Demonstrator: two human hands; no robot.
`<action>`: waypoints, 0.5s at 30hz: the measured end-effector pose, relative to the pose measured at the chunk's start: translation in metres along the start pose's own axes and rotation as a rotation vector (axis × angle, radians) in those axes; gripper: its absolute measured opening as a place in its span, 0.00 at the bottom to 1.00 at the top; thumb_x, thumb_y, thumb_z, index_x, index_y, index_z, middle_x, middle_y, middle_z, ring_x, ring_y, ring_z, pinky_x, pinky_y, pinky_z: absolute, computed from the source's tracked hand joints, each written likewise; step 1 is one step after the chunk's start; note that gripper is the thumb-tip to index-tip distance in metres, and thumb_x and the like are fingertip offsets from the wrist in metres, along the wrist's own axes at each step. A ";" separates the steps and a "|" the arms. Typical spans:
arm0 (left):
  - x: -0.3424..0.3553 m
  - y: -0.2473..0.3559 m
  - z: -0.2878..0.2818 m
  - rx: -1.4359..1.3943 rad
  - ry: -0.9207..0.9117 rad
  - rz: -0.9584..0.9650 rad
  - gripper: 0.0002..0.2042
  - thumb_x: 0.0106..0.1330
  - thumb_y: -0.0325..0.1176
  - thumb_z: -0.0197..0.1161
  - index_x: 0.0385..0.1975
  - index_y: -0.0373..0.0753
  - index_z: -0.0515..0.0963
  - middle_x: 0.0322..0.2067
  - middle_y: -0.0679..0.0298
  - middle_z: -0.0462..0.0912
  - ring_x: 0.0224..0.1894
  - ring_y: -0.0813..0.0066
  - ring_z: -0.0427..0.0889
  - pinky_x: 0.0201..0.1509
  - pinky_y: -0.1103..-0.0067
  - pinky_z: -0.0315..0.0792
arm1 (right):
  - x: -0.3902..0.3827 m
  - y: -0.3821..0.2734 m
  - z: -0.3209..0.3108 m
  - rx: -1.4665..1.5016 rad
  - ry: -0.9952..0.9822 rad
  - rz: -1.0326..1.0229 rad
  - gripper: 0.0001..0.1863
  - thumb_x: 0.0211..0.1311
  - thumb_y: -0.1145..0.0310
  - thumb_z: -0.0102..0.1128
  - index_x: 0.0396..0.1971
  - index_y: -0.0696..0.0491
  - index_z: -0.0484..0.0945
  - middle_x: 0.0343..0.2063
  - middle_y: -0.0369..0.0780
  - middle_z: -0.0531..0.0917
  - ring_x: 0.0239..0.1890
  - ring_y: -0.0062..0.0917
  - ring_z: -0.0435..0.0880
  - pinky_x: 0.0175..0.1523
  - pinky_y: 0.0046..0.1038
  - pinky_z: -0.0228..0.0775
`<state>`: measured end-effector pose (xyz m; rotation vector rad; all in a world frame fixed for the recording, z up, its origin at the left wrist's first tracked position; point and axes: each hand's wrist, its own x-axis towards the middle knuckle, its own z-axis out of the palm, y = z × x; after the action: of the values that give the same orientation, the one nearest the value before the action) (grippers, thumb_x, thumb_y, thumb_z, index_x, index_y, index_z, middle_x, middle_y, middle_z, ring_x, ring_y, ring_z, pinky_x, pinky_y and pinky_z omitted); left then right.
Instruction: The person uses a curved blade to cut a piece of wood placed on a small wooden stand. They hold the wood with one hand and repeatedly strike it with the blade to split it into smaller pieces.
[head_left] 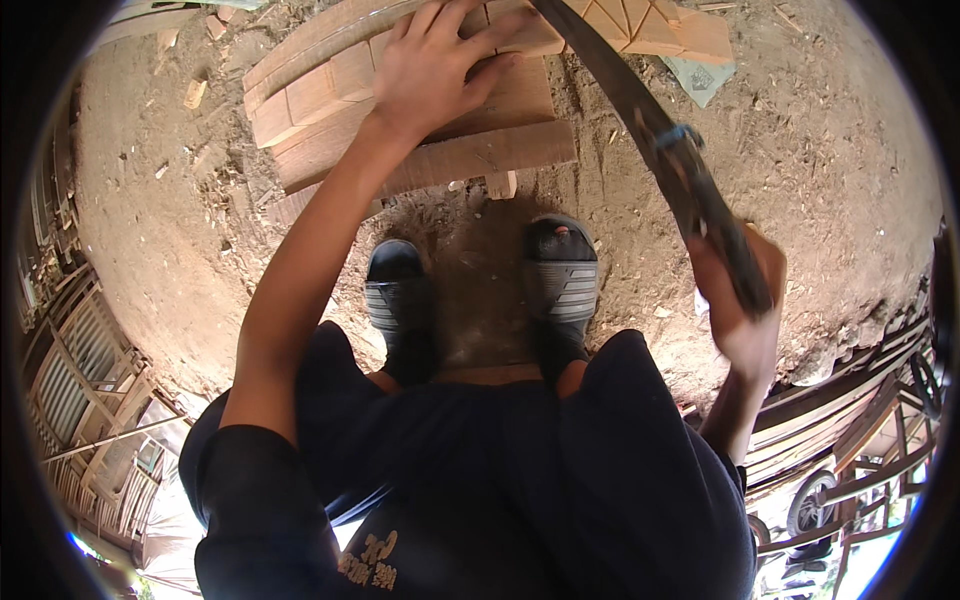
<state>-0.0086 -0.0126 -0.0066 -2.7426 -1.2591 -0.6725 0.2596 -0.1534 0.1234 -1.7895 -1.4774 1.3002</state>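
Observation:
Wooden boards (330, 130) lie side by side at the top of the head view, some marked with cuts or lines. My left hand (435, 75) rests on them with its fingers spread. My right hand (735, 280), at the right, is closed around the lower end of a long dark tool (630, 100), which looks like a saw and has a blue band partway along. The tool slants up and left to the right part of the boards; its far end is cut off by the frame's top.
Dusty ground (160, 200) with wood scraps surrounds my sandalled feet (565, 280). A pale sheet (695, 80) lies by the boards. Corrugated metal and slatted wood (85, 350) line the left rim; stacked timber (830, 400) and a wheel (810, 505) are at the lower right.

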 end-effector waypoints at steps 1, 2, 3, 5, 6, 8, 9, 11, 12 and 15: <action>-0.002 0.000 0.003 0.004 0.008 -0.001 0.27 0.47 0.38 0.69 0.52 0.56 0.76 0.48 0.59 0.73 0.49 0.59 0.72 0.47 0.66 0.71 | 0.008 -0.001 0.002 0.041 0.011 0.022 0.07 0.56 0.72 0.56 0.27 0.62 0.75 0.15 0.38 0.72 0.18 0.17 0.67 0.23 0.25 0.57; -0.006 0.000 0.008 0.008 0.016 -0.002 0.26 0.48 0.39 0.68 0.53 0.57 0.76 0.47 0.59 0.74 0.48 0.59 0.73 0.46 0.66 0.71 | 0.005 -0.001 0.001 0.040 0.013 0.037 0.07 0.56 0.72 0.56 0.26 0.62 0.75 0.15 0.38 0.72 0.18 0.17 0.67 0.23 0.25 0.57; -0.006 -0.001 0.007 0.026 0.026 -0.007 0.26 0.49 0.39 0.68 0.53 0.57 0.76 0.47 0.59 0.74 0.48 0.59 0.73 0.45 0.67 0.72 | 0.003 0.002 -0.001 0.044 0.008 0.041 0.07 0.56 0.72 0.56 0.26 0.62 0.75 0.15 0.38 0.72 0.18 0.17 0.67 0.23 0.24 0.57; -0.004 -0.003 0.007 0.038 0.070 0.007 0.25 0.51 0.40 0.67 0.53 0.57 0.76 0.46 0.59 0.74 0.47 0.60 0.74 0.45 0.67 0.72 | -0.005 0.004 -0.003 0.016 -0.002 -0.003 0.07 0.55 0.73 0.56 0.26 0.62 0.75 0.15 0.38 0.73 0.18 0.17 0.67 0.23 0.24 0.57; -0.004 -0.001 0.007 0.033 0.088 0.015 0.25 0.52 0.40 0.67 0.53 0.58 0.76 0.46 0.60 0.74 0.47 0.60 0.74 0.44 0.68 0.73 | -0.014 0.007 -0.002 0.015 -0.006 0.023 0.07 0.55 0.73 0.56 0.26 0.62 0.75 0.15 0.38 0.73 0.18 0.17 0.68 0.23 0.24 0.57; -0.005 0.000 0.006 0.077 0.073 0.013 0.24 0.54 0.41 0.66 0.54 0.58 0.75 0.46 0.59 0.74 0.46 0.59 0.74 0.45 0.68 0.73 | -0.025 0.012 -0.003 0.017 -0.013 0.051 0.07 0.55 0.73 0.55 0.27 0.63 0.75 0.15 0.38 0.73 0.18 0.18 0.68 0.24 0.25 0.57; -0.004 0.000 0.005 0.097 0.068 0.014 0.24 0.55 0.42 0.65 0.54 0.59 0.75 0.46 0.59 0.74 0.46 0.59 0.74 0.45 0.68 0.73 | -0.029 0.014 -0.006 0.018 -0.010 0.053 0.07 0.55 0.73 0.55 0.27 0.62 0.75 0.15 0.39 0.73 0.19 0.18 0.69 0.24 0.25 0.57; -0.002 0.000 0.005 0.119 0.083 0.048 0.24 0.55 0.44 0.65 0.55 0.56 0.75 0.46 0.59 0.74 0.46 0.59 0.75 0.46 0.68 0.73 | -0.028 0.012 -0.006 0.035 0.002 0.031 0.06 0.55 0.74 0.54 0.28 0.62 0.76 0.16 0.39 0.73 0.18 0.18 0.69 0.24 0.25 0.57; -0.001 -0.001 0.005 0.136 0.091 0.069 0.24 0.55 0.45 0.65 0.55 0.55 0.75 0.46 0.60 0.74 0.46 0.59 0.75 0.46 0.68 0.72 | -0.019 0.012 -0.003 0.054 0.012 0.002 0.06 0.55 0.74 0.54 0.28 0.62 0.76 0.16 0.39 0.73 0.18 0.18 0.69 0.24 0.25 0.57; -0.002 0.003 0.010 0.073 0.105 -0.083 0.29 0.53 0.51 0.66 0.55 0.46 0.74 0.45 0.59 0.76 0.46 0.61 0.75 0.49 0.67 0.71 | 0.004 0.003 0.007 0.054 0.007 -0.047 0.05 0.56 0.75 0.54 0.28 0.61 0.76 0.16 0.39 0.73 0.18 0.18 0.67 0.24 0.25 0.57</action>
<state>-0.0041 -0.0143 -0.0160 -2.5734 -1.3522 -0.7516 0.2546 -0.1519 0.1158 -1.7129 -1.4579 1.2970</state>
